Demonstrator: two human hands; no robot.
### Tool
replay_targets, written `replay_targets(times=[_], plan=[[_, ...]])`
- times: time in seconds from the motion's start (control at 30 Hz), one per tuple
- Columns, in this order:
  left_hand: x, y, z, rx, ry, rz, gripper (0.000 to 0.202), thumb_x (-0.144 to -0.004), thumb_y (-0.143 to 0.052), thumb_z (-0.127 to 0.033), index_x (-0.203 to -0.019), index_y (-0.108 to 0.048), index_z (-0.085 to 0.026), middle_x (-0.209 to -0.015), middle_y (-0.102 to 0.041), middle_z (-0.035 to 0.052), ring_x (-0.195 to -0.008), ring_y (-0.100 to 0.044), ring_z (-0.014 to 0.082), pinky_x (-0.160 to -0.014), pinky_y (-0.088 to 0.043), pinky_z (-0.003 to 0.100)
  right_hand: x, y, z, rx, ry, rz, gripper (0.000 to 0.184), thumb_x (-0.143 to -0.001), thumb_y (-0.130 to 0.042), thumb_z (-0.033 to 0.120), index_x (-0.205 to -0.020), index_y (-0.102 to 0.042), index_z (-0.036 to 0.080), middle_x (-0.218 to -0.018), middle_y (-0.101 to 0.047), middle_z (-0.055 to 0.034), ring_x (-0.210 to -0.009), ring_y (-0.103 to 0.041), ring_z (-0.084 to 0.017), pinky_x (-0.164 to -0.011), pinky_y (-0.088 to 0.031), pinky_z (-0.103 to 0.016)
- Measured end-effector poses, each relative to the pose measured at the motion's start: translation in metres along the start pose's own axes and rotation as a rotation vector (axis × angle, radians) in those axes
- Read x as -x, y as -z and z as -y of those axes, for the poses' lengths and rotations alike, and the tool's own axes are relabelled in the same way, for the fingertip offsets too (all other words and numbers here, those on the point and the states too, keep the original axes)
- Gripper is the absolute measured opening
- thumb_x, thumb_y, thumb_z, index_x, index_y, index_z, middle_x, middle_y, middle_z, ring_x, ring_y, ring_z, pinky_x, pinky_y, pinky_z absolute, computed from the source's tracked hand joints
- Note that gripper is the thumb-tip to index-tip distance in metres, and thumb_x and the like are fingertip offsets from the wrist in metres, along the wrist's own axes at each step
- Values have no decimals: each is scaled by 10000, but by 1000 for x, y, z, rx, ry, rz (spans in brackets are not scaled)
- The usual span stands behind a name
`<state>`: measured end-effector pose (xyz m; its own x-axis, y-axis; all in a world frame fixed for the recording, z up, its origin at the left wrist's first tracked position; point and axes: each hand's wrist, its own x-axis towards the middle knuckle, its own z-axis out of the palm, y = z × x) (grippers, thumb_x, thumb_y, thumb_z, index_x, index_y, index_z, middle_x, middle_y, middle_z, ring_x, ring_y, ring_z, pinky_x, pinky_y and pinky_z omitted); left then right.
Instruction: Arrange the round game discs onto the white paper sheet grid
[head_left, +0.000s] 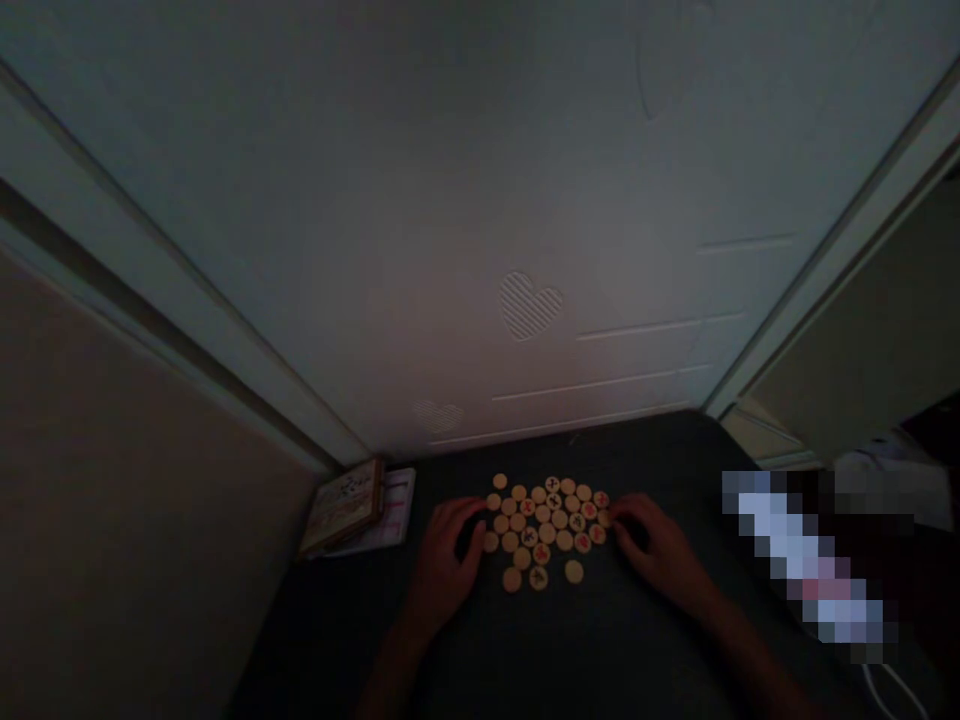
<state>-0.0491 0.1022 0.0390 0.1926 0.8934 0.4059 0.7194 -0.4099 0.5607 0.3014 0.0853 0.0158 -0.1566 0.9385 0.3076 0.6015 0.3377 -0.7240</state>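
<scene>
Several round wooden game discs, some with red or black marks on top and some blank, lie bunched flat on a dark table. My left hand rests on the table at the left edge of the bunch, fingers curved loosely and touching the nearest discs. My right hand lies at the right edge, fingers curved toward the discs. Neither hand holds anything that I can see. The scene is dim.
A flat box with a printed lid lies on a pale sheet at the table's far left corner. A white wall panel with embossed hearts rises right behind the table. A blurred patch and a white cable sit at right.
</scene>
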Motion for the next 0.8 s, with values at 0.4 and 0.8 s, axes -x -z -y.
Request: replay_targets(times=[0.4, 0.8], plan=[[46, -1, -36, 15, -20, 245, 303, -876, -716, -224, -1168, -671, -291, -1164, -715, 42, -1071, -696, 248, -934, -607, 439, 4, -3, 3, 44, -50, -108, 142, -955, -571, 307, -1009, -693, 258, -1034, -716, -67, -971, -687, -245, -862, -563, -391], [-12, 7, -64, 369, 149, 267, 177, -926, -674, -322, -1092, -662, -260, -1088, -706, 33, -942, -683, 193, -885, -565, 377, -24, 1, 53, -67, 107, -79, 128, -969, -577, 260, -1040, -683, 256, -1017, -713, -56, -942, -696, -213, -815, -577, -338]])
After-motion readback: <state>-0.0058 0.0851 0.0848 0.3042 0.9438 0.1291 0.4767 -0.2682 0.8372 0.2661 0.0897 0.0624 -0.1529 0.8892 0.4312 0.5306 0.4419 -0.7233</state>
